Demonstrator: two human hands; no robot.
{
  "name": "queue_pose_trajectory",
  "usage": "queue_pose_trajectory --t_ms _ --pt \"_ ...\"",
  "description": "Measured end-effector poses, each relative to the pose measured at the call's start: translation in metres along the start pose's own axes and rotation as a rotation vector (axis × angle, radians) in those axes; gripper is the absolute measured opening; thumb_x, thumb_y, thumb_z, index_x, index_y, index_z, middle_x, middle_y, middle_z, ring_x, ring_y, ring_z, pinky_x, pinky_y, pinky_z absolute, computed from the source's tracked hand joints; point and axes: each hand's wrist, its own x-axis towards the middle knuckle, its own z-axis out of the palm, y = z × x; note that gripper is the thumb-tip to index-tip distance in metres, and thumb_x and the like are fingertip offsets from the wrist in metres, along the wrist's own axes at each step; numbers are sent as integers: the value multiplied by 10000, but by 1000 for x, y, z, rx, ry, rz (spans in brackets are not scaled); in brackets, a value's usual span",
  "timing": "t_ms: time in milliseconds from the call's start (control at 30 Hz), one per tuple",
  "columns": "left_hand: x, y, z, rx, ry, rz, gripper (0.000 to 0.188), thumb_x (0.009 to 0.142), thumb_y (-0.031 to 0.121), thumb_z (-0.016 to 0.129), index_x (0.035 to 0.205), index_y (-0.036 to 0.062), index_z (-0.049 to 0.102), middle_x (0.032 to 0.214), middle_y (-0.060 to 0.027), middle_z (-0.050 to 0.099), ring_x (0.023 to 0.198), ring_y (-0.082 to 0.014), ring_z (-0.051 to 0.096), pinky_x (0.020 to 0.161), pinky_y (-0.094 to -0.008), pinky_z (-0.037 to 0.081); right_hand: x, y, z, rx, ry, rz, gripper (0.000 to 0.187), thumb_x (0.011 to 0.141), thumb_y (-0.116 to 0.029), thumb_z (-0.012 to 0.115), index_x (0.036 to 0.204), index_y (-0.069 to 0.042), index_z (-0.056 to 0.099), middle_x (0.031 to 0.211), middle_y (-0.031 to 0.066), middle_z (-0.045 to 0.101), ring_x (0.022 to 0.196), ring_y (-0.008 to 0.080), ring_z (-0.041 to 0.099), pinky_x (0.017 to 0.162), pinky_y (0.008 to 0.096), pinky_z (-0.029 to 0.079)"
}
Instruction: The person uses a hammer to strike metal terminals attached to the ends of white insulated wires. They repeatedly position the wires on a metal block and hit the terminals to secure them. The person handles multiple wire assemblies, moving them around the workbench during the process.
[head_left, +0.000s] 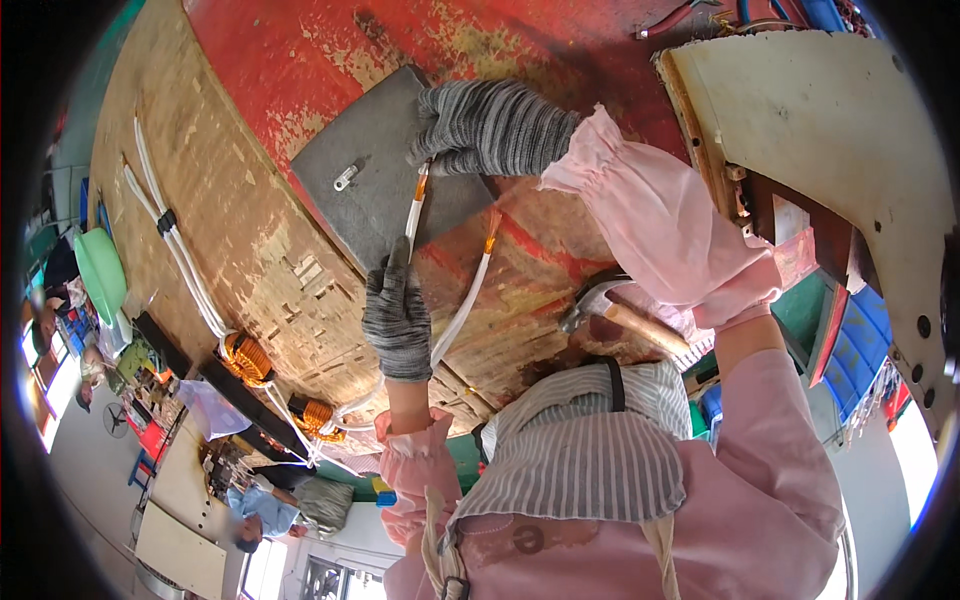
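My left hand (397,320), in a grey knit glove, is closed around a white-sleeved wire (414,218). At the far end of that wire my right hand (478,130), gloved alike, has its fingers closed; its thumb and fingers pinch the end just past an orange-brown section and hide the tip. Both hands are over a dark grey plate (385,120). A small silver cable lug (346,178) lies on this plate, left of my right fingers. Right of my left hand runs a second white-sleeved wire (470,295), its frayed copper strands bare at the end.
A hammer (635,322) lies at the right near edge of the worn wooden table (240,190). Copper-wound ring coils (245,358) with white leads sit at the left edge. Red-handled pliers (680,16) lie far right, near a pale panel (820,110). Other people are in the background.
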Motion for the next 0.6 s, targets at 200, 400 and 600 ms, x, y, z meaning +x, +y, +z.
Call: queue_pose_trajectory --t_ms 200,400,600 --pt "2 -1 -1 -38 22 -14 401 793 73 509 1178 185 529 1042 -133 565 878 -305 577 730 -355 480 5 7 -2 57 -33 -67 200 712 -131 652 905 -81 645 858 81 573 823 239 542 741 327 455" --pt "1 0 -2 -59 -43 -54 330 828 53 477 1154 60 530 1054 -116 579 915 -260 556 823 -318 432 -4 1 2 299 37 178 237 748 -139 617 977 -78 609 896 75 540 807 234 540 684 311 473" --pt "1 3 -5 -55 -71 -68 341 827 67 486 1167 72 521 1110 -106 563 943 -280 545 846 -329 420 -114 -76 -32 -152 212 332 240 653 -141 636 883 -97 582 827 69 510 734 225 530 555 333 452"
